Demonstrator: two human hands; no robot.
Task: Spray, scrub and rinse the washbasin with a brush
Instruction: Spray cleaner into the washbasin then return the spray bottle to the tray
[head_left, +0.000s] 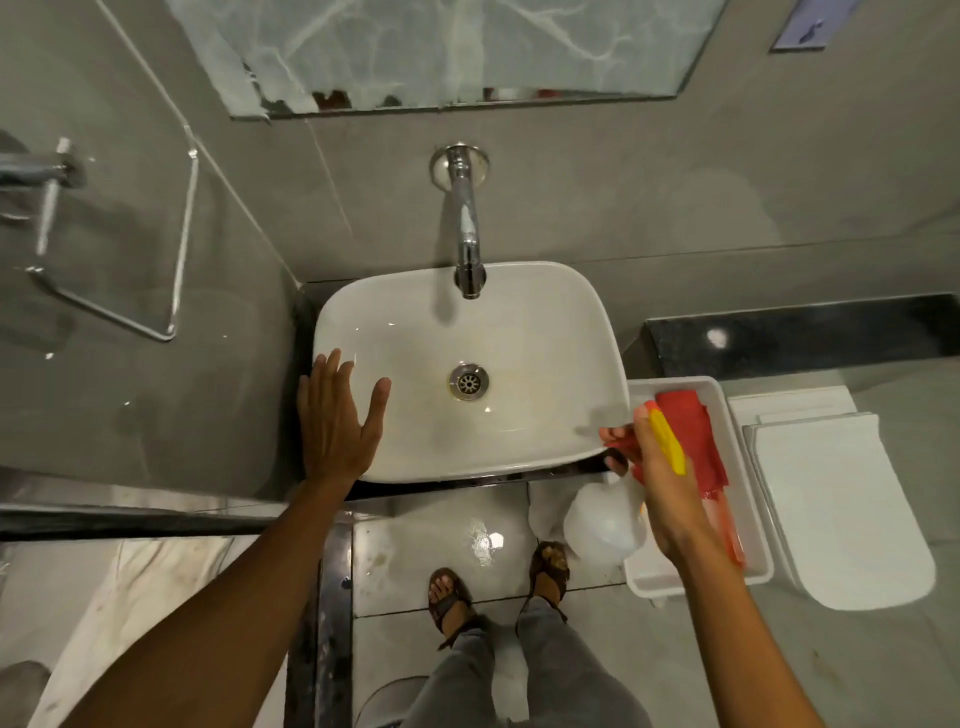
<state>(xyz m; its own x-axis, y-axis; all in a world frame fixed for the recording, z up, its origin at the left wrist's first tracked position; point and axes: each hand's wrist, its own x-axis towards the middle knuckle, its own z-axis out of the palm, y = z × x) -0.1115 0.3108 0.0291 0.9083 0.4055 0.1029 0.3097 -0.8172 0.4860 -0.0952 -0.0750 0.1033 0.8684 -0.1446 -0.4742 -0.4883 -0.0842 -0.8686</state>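
Note:
A white washbasin (545, 332) sits on a dark counter, with a chrome drain (468, 382) in its middle and a chrome tap (467, 234) coming out of the wall above it. My left hand (335, 421) lies flat with spread fingers on the basin's left rim and holds nothing. My right hand (657, 467) grips a spray bottle (602, 522) at the basin's front right corner; the bottle has a translucent white body and a red and yellow trigger head. No brush can be made out.
A white tray (748, 519) right of the basin holds a red cloth (691, 441). Further right is a white toilet lid (841, 509). A glass shower screen (130, 260) stands to the left. My sandalled feet (452, 597) stand on wet floor tiles below.

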